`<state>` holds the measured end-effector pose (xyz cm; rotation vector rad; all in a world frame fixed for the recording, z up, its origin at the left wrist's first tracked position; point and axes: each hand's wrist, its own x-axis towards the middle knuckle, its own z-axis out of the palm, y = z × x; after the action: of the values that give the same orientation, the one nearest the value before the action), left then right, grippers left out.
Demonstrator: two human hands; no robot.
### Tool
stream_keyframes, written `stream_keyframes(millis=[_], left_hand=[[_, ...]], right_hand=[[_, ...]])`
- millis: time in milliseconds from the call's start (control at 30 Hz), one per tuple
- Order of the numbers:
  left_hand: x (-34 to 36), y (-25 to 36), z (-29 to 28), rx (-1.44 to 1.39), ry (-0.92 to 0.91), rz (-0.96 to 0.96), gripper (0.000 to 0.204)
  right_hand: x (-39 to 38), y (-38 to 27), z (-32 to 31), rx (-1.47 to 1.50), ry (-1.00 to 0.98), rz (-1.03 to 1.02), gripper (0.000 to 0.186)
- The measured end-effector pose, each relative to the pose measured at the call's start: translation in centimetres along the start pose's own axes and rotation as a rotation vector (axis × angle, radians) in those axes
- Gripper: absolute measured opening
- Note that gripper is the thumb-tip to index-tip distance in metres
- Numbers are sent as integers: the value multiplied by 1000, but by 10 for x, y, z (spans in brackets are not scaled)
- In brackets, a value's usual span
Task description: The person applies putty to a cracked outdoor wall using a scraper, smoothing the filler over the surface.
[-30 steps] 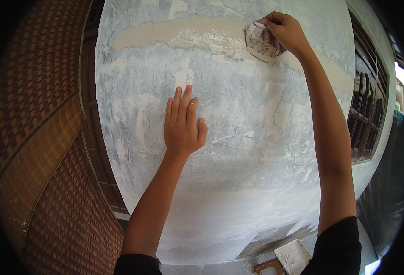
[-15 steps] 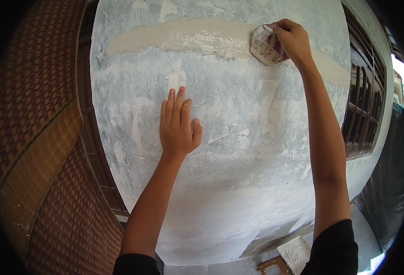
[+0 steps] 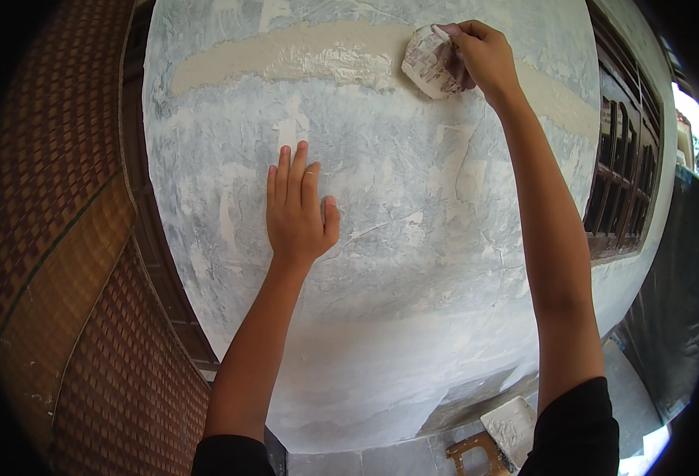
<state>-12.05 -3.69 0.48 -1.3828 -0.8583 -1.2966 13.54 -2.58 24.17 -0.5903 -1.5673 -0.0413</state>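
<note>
A wall [image 3: 397, 285] patched in grey and white fills the middle of the view, with a wide beige band of wet putty [image 3: 310, 54] across its upper part. High on the right, my right hand [image 3: 484, 59] is closed on the edge of a flat, stained putty spreader [image 3: 437, 67]. The spreader lies against the wall over the band, its underside hidden. Lower and to the left, my left hand [image 3: 298, 205] rests flat on the wall, fingers stretched out and holding nothing. It is just below a small pale patch.
Woven panels [image 3: 63, 214] and a dark door frame [image 3: 155, 238] stand at the left. A barred window [image 3: 623, 159] is set in the wall at the right. On the tiled floor below are a putty-smeared tray [image 3: 512, 428] and a brown stool [image 3: 476, 456].
My right hand has slid the spreader a little to the left along the putty band. My left hand keeps its place on the wall. The whole view has shifted slightly.
</note>
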Motion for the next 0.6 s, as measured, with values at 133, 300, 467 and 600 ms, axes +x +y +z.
stream_keyframes(millis=[133,300,467,600], left_hand=[[0,2,2,-22,-4,0,43],[-2,0,-1,-5,-9,-4,44],[-1,1,-2,-17,-17,-9,45],[-1,1,-1,-32,-12,-5,46]], right_hand=[[-1,0,18,30,-28,-46,25],[-6,2,-1,-127,58,-54,27],[-6,-10,6,49,42,-1,27],[-10,-8,18,-48,56,-32,29]])
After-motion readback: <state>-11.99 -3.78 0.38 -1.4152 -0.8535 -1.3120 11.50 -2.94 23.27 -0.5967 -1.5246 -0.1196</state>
